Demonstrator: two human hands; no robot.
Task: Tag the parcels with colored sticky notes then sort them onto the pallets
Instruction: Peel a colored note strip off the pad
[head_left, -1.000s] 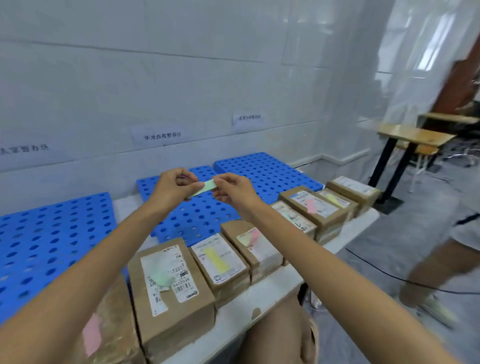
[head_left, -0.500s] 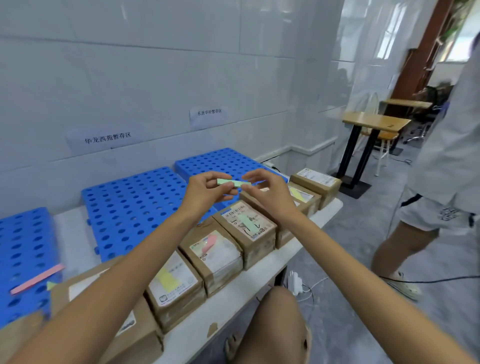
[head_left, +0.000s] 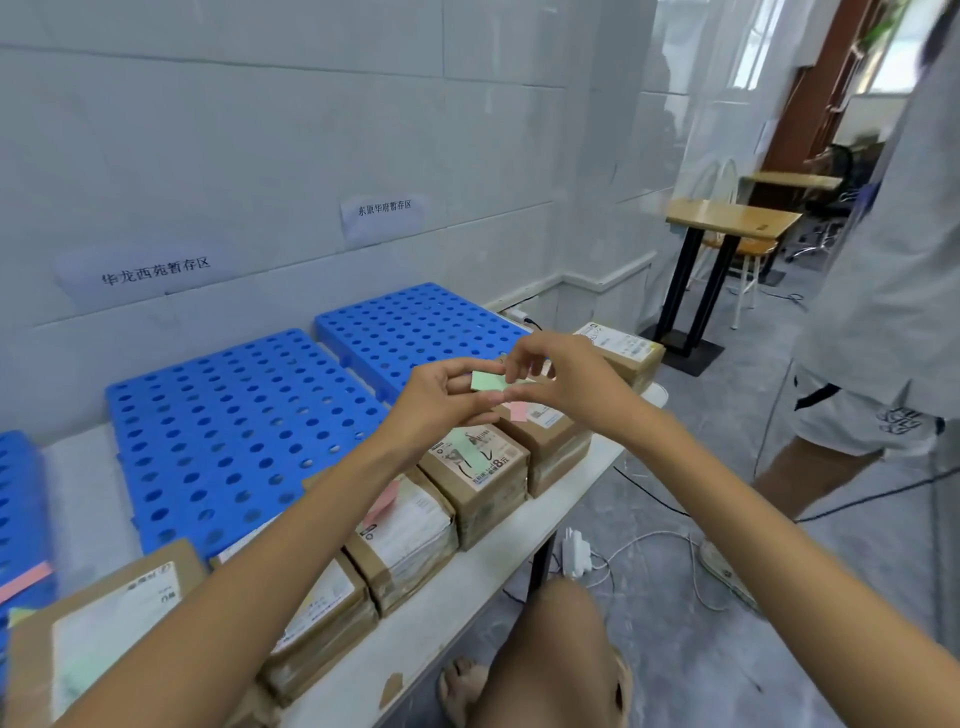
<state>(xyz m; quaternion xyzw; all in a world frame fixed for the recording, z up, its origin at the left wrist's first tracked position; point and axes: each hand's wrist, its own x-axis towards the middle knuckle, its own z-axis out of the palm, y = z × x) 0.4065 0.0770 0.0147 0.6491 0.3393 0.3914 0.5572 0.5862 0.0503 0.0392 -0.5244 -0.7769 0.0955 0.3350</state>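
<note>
We hold green sticky note (head_left: 488, 381) between both grips: left grip (head_left: 441, 400) pinches 9 o'clock end, right grip (head_left: 571, 387) pinches 3 o'clock end. Long axis 9-to-3, above bench (head_left: 467, 587). Far parcel (head_left: 626, 353) at 2 o'clock of note; right grip nearer, we judge.

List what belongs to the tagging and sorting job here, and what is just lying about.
Job in hand:
- green sticky note, pinched by left hand and right hand
- parcels on the table
- blue pallets
- spare pink note

Lying about:
- white adapter and cables on the floor
- wooden desk
- bystander
</note>
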